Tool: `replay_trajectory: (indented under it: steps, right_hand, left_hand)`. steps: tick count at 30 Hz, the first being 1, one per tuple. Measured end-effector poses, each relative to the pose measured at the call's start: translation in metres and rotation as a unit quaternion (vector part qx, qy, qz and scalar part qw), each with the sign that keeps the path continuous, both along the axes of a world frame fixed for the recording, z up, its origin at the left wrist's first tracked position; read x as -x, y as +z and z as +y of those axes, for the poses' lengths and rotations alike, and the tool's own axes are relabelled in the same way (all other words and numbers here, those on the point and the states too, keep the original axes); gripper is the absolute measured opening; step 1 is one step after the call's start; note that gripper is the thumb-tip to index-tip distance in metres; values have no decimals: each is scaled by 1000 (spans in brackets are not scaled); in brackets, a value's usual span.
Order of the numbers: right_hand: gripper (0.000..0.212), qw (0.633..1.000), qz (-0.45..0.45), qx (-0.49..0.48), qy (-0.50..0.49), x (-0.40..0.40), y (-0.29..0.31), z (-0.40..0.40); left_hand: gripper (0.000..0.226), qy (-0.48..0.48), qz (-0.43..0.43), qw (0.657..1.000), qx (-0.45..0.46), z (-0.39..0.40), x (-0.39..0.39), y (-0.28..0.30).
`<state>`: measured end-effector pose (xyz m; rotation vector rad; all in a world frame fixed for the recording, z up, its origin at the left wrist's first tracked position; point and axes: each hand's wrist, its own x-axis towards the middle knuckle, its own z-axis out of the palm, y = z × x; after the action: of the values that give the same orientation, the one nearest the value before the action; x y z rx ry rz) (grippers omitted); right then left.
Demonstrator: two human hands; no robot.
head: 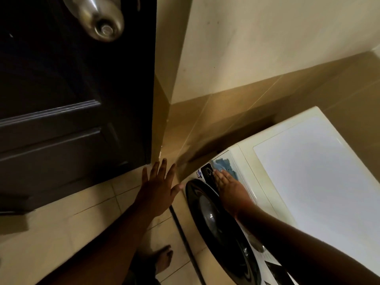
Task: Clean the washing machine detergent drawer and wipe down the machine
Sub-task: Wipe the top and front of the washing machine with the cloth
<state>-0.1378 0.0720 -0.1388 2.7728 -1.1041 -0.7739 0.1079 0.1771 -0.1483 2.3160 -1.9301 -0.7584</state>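
Wiping is in progress: the right hand [228, 186] lies with straight fingers on a blue cloth [225, 166] and presses it against the top front panel of the washing machine [308, 161], near what seems to be the detergent drawer corner, though the view there is blurred. The left hand [159, 186] hangs open with spread fingers above the floor [61, 223], holding nothing. I judge that the round door [213, 219] and the white top are left to wipe.
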Motion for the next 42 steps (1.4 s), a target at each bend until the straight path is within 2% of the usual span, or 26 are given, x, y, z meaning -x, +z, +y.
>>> replay_trajectory:
  steps: [2, 4, 7, 8, 10, 12, 14, 15, 17, 19, 21, 23, 25, 26, 30, 32, 33, 34, 36, 39, 42]
  right_hand:
    - [65, 997, -43, -44, -49, 23, 11, 21]
    - [63, 996, -31, -68, -39, 28, 19, 26]
    - [64, 999, -46, -18, -3, 7, 4, -3]
    - [64, 999, -31, 17, 21, -7, -4, -16]
    - [63, 991, 72, 50, 98, -34, -9, -37]
    - [63, 987, 112, 50, 102, -50, -14, -46]
    - [58, 1000, 23, -2, 8, -45, -20, -35]
    - [55, 995, -55, -44, -65, -38, -13, -19]
    - [42, 962, -165, -104, -193, -15, 5, 17]
    - [32, 931, -170, -171, -274, 1, 18, 47]
    - [40, 969, -77, -148, -183, 4, 18, 45]
    - [62, 986, -57, -115, -110, 0, 0, 18]
    - [58, 994, 9, -95, -44, -24, -2, -13]
    - [59, 997, -5, -66, -43, -38, 0, -26]
    - [66, 988, 57, 61, 128, -38, 5, -41]
    - [68, 991, 19, 63, 114, -15, 11, -20]
    - [65, 994, -42, 56, 80, 4, 19, -7]
    - [59, 997, -66, 18, 35, 19, 31, 6]
    - [48, 998, -31, -51, 10, 31, 48, 24]
    - [55, 988, 6, 30, 151, 17, 39, -2]
    - [63, 970, 89, 128, 186, -20, 34, -45]
  left_hand:
    - [98, -10, 4, 1000, -1, 0, 0, 2]
    - [90, -16, 12, 1000, 5, -2, 1, 5]
    - [90, -37, 21, 999, 2, -4, 3, 6]
    - [90, -45, 22, 999, 4, -4, 3, 5]
    - [93, -57, 28, 998, 8, -6, 1, 3]
    - [101, -62, 28, 998, 14, -8, -3, -1]
    - [102, -62, 25, 998, 18, -10, -9, -6]
    - [100, -56, 28, 998, 21, -11, -13, -8]
    - [96, -39, 35, 998, 24, -13, -19, -10]
    - [97, -30, 38, 999, 23, -15, -23, -10]
    - [90, -36, 33, 999, 19, -15, -21, -9]
    - [87, -42, 32, 998, 21, -15, -17, -9]
    - [85, -40, 37, 998, 27, -15, -14, -10]
    - [85, -38, 38, 998, 27, -16, -12, -10]
    - [94, -11, 41, 999, 26, -22, -4, -6]
    - [103, -2, 26, 999, 21, -23, 0, -4]
    - [106, 5, 19, 1000, 17, -22, 2, -4]
    - [106, 13, 15, 1000, 13, -21, 5, -4]
    - [107, 38, 16, 999, 6, -17, 13, -4]
    - [107, 54, 19, 998, 0, -15, 30, 0]
    - [103, 50, 20, 999, -2, -14, 44, 5]
